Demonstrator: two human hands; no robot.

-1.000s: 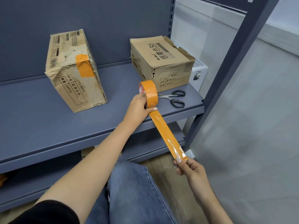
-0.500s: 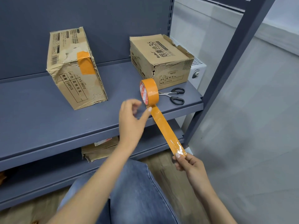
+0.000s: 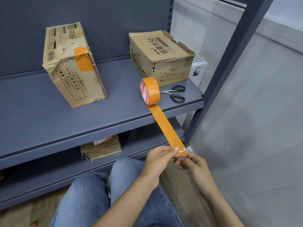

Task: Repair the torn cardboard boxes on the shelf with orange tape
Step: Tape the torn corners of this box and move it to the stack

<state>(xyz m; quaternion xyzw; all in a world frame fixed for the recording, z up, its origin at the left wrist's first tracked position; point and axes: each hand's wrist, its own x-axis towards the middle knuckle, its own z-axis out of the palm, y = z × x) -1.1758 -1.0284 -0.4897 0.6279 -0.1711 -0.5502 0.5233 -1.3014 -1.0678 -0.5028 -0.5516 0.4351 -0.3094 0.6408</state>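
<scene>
Nearest, the left hand [image 3: 158,161] and the right hand [image 3: 191,163] meet just above the person's denim-clad knees [image 3: 101,194], both pinching the free end of a tape strip [image 3: 165,126]: the left thumb lies on the orange face, the right fingers curl at the crinkled tip. The strip runs up and away from the hands, slightly to their left, to the orange tape roll [image 3: 150,91], which stands on edge near the front lip of the grey shelf [image 3: 49,122] with neither hand on it.

Just beyond the roll, to its right, black-handled scissors [image 3: 176,94] lie flat on the shelf, touching or nearly touching the roll (the overlap hides which). Behind both sits the right cardboard box [image 3: 161,54], its front top edge ragged and split. Well to the left of the hands and farther back stands the left cardboard box [image 3: 72,66], tilted and crumpled, with an orange patch [image 3: 82,59] of tape folded over its torn upper corner.

Below the shelf, left of the hands, a flattened brown carton [image 3: 100,147] rests on the lower shelf [image 3: 49,176]. A dark upright post [image 3: 229,63] rises to the right of the hands.
</scene>
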